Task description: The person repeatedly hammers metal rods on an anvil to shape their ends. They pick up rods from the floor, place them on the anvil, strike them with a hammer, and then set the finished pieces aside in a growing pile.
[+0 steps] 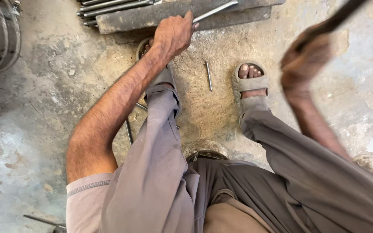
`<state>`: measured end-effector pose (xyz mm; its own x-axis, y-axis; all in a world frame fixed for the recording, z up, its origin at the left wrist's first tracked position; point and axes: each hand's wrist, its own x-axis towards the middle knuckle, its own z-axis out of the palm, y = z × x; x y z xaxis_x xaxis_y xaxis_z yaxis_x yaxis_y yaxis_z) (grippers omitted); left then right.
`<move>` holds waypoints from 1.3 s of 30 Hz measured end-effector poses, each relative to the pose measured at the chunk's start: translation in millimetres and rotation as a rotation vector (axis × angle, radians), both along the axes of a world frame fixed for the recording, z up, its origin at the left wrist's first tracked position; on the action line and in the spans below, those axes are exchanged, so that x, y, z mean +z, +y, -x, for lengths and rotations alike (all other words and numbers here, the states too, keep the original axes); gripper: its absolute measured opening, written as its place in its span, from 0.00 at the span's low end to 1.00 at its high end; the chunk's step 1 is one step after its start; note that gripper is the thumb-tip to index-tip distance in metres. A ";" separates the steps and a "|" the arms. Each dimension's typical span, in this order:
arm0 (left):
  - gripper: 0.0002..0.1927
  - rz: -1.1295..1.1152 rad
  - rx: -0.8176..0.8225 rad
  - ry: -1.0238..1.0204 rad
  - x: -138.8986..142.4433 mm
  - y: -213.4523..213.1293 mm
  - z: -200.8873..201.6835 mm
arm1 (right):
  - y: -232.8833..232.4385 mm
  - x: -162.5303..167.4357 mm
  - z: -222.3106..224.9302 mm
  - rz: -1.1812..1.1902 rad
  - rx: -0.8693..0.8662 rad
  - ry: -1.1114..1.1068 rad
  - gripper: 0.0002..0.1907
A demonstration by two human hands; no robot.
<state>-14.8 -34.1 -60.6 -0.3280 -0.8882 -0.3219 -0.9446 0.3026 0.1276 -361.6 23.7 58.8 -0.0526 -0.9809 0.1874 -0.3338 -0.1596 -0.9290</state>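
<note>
Left hand [174, 33] is closed around 1 thin metal rod [214, 11]; the gripped end is hidden by the fingers. The rod's long axis runs toward 2 o'clock, its free tip lying over the grey metal bar [152, 17] on the floor. Right hand [305, 56] is motion-blurred, wrapped around a dark tool handle [337, 17] whose head is cut off at the top edge. At 6 o'clock from the bar, 1 loose rod [209, 75] lies between the sandals [250, 84].
</note>
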 end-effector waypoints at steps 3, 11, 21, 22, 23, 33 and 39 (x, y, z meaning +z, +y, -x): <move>0.21 -0.019 0.036 0.071 7.1 -5.8 0.3 | 1.3 -31.5 -13.9 -0.591 0.176 0.683 0.26; 0.25 -0.050 0.070 0.071 -6.2 -1.3 1.1 | -10.9 -22.0 26.1 -0.240 0.060 0.101 0.26; 0.22 0.314 0.002 0.098 7.6 -0.5 -0.5 | -20.2 -32.3 4.3 -0.087 0.219 0.582 0.29; 0.22 0.240 -0.005 0.128 4.0 4.0 -0.1 | -16.1 -31.5 5.7 -0.153 0.175 0.446 0.29; 0.22 0.177 0.018 0.155 -0.1 6.7 0.5 | -11.2 -31.3 6.0 -0.201 0.151 0.314 0.29; 0.24 -0.024 0.074 0.062 -0.7 -7.9 1.1 | -11.0 -30.0 3.9 -0.104 0.262 0.664 0.29; 0.25 0.122 0.025 0.109 -4.5 10.3 2.3 | -5.7 -34.8 -17.4 -0.558 0.094 0.557 0.25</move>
<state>-17.2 -23.8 -65.1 -0.3323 -0.9268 -0.1752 -0.9346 0.2986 0.1931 -344.2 18.1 24.0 -0.0077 -0.9334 -0.3588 -0.7814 0.2295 -0.5803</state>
